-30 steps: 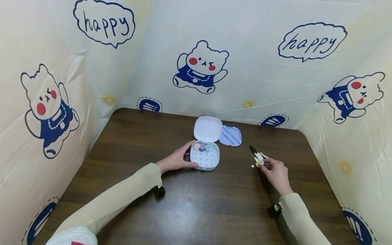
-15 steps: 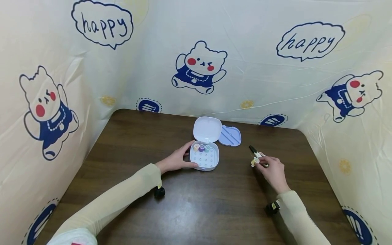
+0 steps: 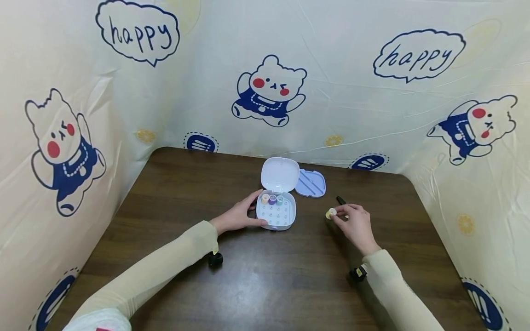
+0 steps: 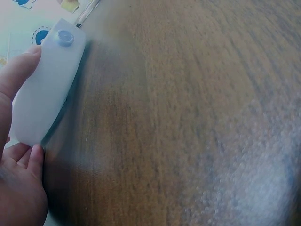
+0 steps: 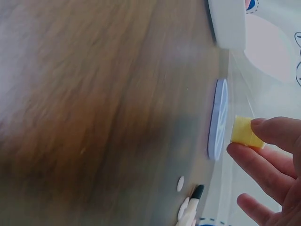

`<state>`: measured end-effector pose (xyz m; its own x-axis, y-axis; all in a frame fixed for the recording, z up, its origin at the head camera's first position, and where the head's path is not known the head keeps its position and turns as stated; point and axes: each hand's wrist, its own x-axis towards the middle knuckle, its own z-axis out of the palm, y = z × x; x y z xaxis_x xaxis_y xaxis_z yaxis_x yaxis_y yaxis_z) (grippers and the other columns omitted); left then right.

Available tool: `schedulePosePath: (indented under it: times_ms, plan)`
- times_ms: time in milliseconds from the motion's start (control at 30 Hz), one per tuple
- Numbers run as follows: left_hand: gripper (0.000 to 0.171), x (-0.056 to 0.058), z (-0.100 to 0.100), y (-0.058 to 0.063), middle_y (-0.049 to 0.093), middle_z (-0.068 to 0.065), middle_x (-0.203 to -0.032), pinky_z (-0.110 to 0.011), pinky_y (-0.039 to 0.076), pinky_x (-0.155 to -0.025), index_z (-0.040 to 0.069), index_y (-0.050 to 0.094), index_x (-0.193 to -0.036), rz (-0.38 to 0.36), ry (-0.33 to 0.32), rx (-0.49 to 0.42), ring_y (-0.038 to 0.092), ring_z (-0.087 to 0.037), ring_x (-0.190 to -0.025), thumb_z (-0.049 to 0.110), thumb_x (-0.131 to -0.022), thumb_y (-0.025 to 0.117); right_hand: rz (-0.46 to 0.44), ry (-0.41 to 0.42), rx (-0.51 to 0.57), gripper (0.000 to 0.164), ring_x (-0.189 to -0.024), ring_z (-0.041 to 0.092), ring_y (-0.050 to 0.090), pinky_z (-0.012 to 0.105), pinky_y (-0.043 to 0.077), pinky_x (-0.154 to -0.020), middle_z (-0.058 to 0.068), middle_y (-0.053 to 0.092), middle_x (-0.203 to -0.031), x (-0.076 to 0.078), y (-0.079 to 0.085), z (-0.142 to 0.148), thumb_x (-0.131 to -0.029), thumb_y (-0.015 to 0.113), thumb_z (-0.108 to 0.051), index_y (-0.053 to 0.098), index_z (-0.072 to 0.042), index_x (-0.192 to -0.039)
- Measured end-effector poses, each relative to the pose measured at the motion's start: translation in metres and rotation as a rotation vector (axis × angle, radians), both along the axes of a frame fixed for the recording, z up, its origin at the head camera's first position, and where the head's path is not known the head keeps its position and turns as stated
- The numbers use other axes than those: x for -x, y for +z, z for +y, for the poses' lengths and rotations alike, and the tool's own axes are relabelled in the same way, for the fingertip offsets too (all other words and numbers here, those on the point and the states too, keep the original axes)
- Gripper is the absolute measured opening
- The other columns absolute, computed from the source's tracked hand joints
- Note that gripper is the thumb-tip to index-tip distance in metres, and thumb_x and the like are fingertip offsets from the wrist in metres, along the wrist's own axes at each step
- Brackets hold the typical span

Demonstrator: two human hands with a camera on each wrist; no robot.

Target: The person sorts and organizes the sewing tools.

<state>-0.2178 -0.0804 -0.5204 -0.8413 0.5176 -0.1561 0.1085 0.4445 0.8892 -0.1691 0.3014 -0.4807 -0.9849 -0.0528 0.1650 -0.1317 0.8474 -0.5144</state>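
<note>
A white box [image 3: 276,227] stands with its lid up; its base has rows of small pegs. An orange, a purple and a teal spool [image 3: 280,200] sit along its back row. My left hand [image 3: 236,217] grips the box's left side, thumb at the front and fingers at the back. In the left wrist view the thumb lies against the white wall near a round button. My right hand [image 3: 357,225] pinches a yellow thread spool [image 5: 245,131] between thumb and fingertips, above the table to the box's right.
A lilac tray [image 3: 311,183] with slots lies behind and right of the box. Beyond my right hand lies a slim white tool with a black end [image 5: 198,191], beside small white discs [image 5: 180,183]. A printed cloth [image 3: 331,101] hangs around the table.
My right hand has lifted the yellow spool from beside the slim tool and carried it left toward the box. My left hand stays on the box.
</note>
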Motion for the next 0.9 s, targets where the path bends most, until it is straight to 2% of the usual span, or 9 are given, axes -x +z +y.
schedulePosePath:
  times_ms: [333,633,900]
  plan:
    - [0.106,-0.001,-0.001,0.001,0.025,-0.008,-0.171,-0.049,0.033,-0.122,0.028,0.017,-0.167,-0.002,-0.002,0.0,0.041,-0.032,-0.149,0.041,-0.088,0.085,-0.001,0.035,0.004,0.022,-0.123,0.04,0.054,0.062,0.03,-0.107,0.013,0.078,-0.098,0.007,0.004,-0.017,-0.092,0.081,-0.02,0.077,-0.003,-0.105]
    - [0.105,-0.001,0.0,0.0,0.024,-0.008,-0.171,-0.048,0.033,-0.123,0.029,0.017,-0.167,-0.003,0.002,0.008,0.041,-0.032,-0.148,0.04,-0.088,0.085,0.027,0.07,-0.022,0.021,-0.121,0.038,0.056,0.059,0.034,-0.104,0.009,0.079,-0.096,0.015,0.003,-0.033,-0.09,0.082,-0.02,0.078,-0.004,-0.103]
    - [0.105,-0.001,-0.001,0.002,0.024,-0.008,-0.171,-0.049,0.033,-0.123,0.03,0.017,-0.167,-0.017,0.006,0.006,0.04,-0.032,-0.149,0.039,-0.088,0.085,0.014,0.095,-0.015,0.021,-0.12,0.037,0.057,0.059,0.035,-0.104,0.007,0.079,-0.097,0.022,0.0,-0.048,-0.09,0.083,-0.021,0.078,-0.005,-0.104]
